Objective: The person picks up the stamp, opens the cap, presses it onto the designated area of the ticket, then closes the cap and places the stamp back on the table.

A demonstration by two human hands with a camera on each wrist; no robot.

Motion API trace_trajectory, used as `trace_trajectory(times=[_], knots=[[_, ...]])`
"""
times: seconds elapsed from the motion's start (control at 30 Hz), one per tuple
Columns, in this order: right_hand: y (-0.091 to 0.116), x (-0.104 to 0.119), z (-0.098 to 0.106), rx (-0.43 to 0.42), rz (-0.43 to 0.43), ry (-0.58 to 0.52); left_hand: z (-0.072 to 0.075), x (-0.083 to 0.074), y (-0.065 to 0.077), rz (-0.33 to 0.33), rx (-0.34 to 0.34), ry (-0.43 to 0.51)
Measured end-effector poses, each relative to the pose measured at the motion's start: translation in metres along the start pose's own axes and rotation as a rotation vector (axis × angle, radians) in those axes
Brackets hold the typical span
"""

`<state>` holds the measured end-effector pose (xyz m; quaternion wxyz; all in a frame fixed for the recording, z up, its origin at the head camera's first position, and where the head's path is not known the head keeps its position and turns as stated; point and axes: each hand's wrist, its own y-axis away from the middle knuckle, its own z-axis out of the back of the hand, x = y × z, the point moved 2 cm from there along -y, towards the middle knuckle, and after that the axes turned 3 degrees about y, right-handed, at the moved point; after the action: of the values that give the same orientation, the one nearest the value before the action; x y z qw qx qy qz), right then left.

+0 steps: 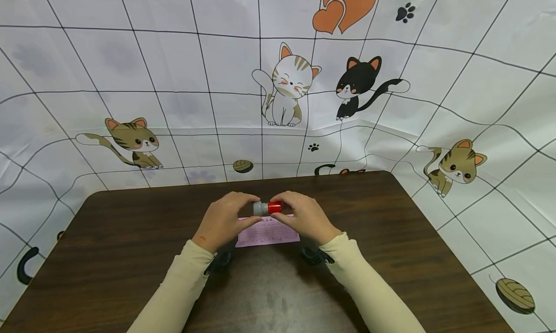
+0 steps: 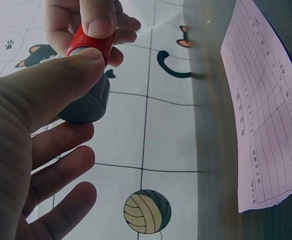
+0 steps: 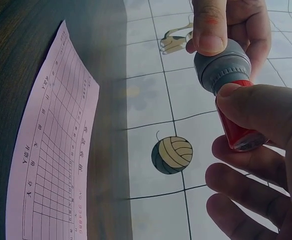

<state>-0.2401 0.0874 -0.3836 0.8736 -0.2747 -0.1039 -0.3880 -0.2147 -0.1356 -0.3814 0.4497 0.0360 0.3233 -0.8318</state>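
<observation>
Both hands hold a small round stamp [image 1: 274,207] sideways between them, above the far middle of the table. My left hand [image 1: 223,220] pinches its grey end [image 3: 223,65] between thumb and fingers. From the other side, my right hand [image 1: 309,218] pinches the red part [image 3: 235,122]. A ribbed grey collar shows between the two parts in the right wrist view. Below the hands lies a pink printed form [image 1: 267,234] with a ruled grid, one edge torn; the hands and stamp overlap its far edge in the head view.
The dark wooden table [image 1: 143,256] ends just beyond the hands. Behind it hangs a white sheet [image 1: 182,111] with grid lines and cartoon cats, and it runs down along the right side too. Dark wrist straps [image 1: 219,261] sit at the cuffs of the cream sleeves.
</observation>
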Motion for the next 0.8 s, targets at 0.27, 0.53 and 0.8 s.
trace_trajectory(times=[0.27, 0.53, 0.8], knots=[[0.0002, -0.0002, 0.0000, -0.001, -0.005, 0.003, -0.0006, -0.0001, 0.0001, -0.016, -0.011, -0.003], [-0.0003, -0.0008, -0.0002, -0.004, 0.029, 0.040, -0.0006, 0.0002, 0.0005, -0.029, -0.008, 0.002], [-0.0010, -0.0017, -0.0004, 0.000, 0.048, 0.067, -0.0001, 0.0006, 0.0009, -0.044, 0.000, 0.002]])
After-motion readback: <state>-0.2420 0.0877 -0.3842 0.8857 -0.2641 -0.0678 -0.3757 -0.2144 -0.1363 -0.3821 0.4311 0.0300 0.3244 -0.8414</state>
